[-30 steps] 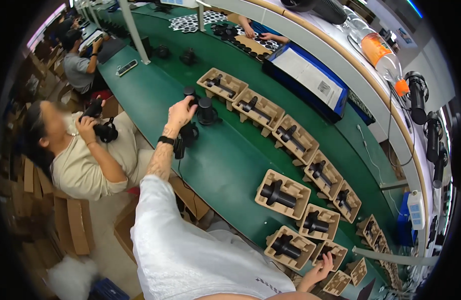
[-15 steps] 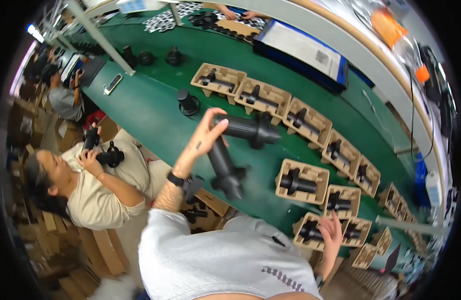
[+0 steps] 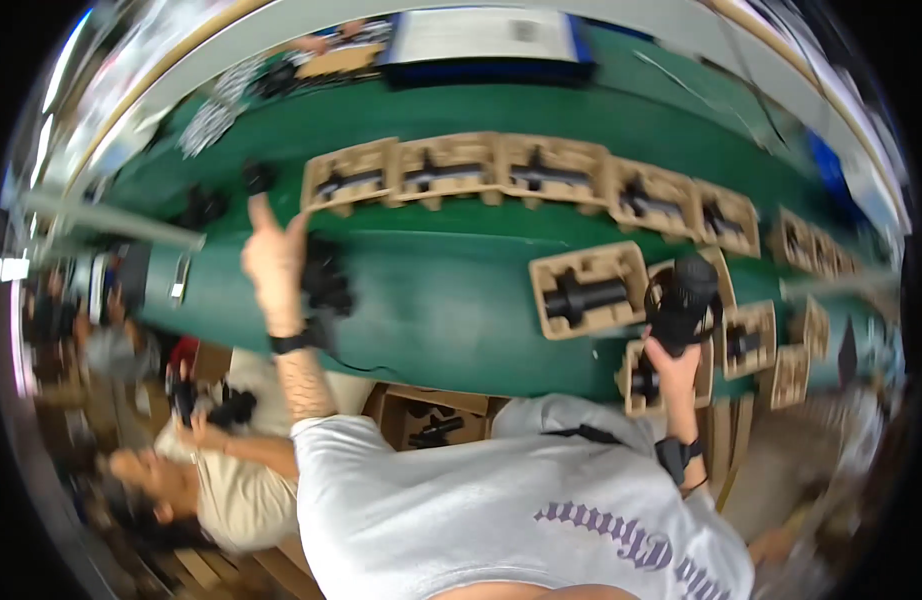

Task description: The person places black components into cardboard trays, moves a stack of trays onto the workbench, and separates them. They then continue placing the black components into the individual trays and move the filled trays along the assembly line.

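Note:
My left hand [image 3: 273, 262] reaches forward over the green bench, its fingers apart and nothing visibly gripped. Its index fingertip overlaps a small black part [image 3: 256, 178]; whether they touch I cannot tell. A blurred black device [image 3: 326, 277] sits right beside that hand. My right hand [image 3: 676, 362] is wrapped round the lower end of a black ribbed cylindrical device [image 3: 686, 295], held upright above the near trays. To its left, a brown moulded tray [image 3: 544, 262] holds a black tubular device [image 3: 586, 295]. Another filled tray [image 3: 703, 388] lies partly hidden behind my right hand.
A row of brown trays [image 3: 499, 180] with black devices runs along the bench's far side. More trays [image 3: 761, 370] are at the right. A phone [image 3: 181, 277] lies at the left. A co-worker in beige [image 3: 243, 490] sits lower left. An open carton [image 3: 381, 415] stands below the bench edge.
My left hand has let go of the black devices it held and moved left. My right hand, empty before, now grips a black device. The view has swung to the right.

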Tool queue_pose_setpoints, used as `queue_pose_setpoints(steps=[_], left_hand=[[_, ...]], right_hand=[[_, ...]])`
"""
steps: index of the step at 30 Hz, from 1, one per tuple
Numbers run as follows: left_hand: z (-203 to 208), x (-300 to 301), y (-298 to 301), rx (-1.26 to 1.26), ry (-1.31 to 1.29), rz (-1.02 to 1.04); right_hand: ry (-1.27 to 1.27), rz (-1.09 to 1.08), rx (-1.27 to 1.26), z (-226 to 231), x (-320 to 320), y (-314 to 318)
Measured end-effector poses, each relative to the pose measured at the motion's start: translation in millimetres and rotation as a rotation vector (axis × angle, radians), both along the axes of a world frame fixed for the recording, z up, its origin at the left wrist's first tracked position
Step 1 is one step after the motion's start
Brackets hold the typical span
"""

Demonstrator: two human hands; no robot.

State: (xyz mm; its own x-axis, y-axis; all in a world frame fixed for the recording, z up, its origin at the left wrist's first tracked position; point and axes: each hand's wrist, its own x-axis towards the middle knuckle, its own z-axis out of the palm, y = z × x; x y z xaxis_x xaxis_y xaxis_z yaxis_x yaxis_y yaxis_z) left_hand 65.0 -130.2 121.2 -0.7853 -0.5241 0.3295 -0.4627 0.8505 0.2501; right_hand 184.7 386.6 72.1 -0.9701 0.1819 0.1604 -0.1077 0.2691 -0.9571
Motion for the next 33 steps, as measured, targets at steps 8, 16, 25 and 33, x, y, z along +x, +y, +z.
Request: queue_pose_setpoints(steps=[8,16,25,33], left_hand=[[-140,385,-230,0.277,0.071,0.478],[-179,433,23,1.033,1.133,0.702],[-179,296,90,2.755,1.08,-0.943],[-127,104,162,3.355,0.18,-1.135]], right_hand=[[0.079,0.18,0.04,-20,-135,-32],[0.486,0.151,1.01,32,-217,59],[0.096,0.587,0.868,12,-225,62],[0.291,0.292,1.14,-64,-125,-59]])
